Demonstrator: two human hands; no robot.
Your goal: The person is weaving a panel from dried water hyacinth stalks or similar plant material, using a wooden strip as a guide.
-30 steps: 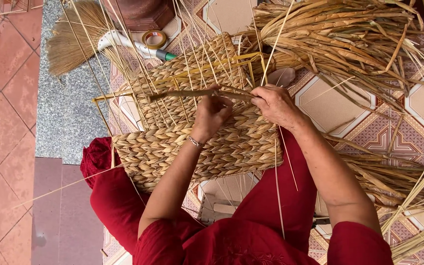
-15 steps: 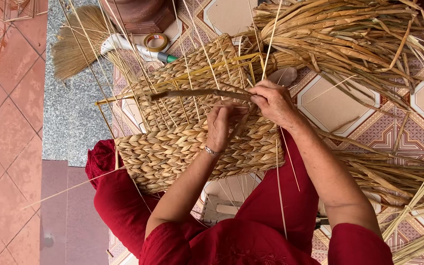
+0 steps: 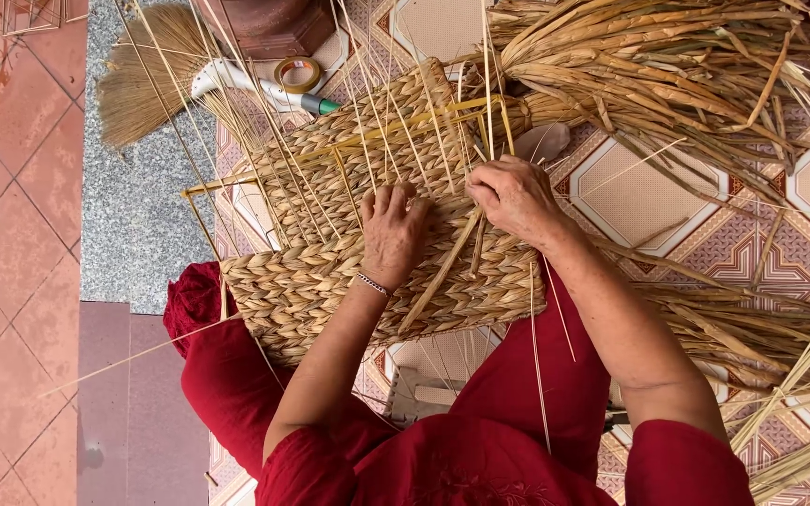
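A big pile of dried reeds (image 3: 667, 75) spreads across the tiled floor (image 3: 639, 197) ahead of you. The woven basket (image 3: 367, 253) rests on your lap, just beside it. Your left hand (image 3: 392, 234) lies flat on the weave, fingers spread wide. Your right hand (image 3: 515, 197) pinches a reed strand (image 3: 442, 272) against the basket. A broom (image 3: 157, 80) and tape roll (image 3: 295, 74) lie beyond.
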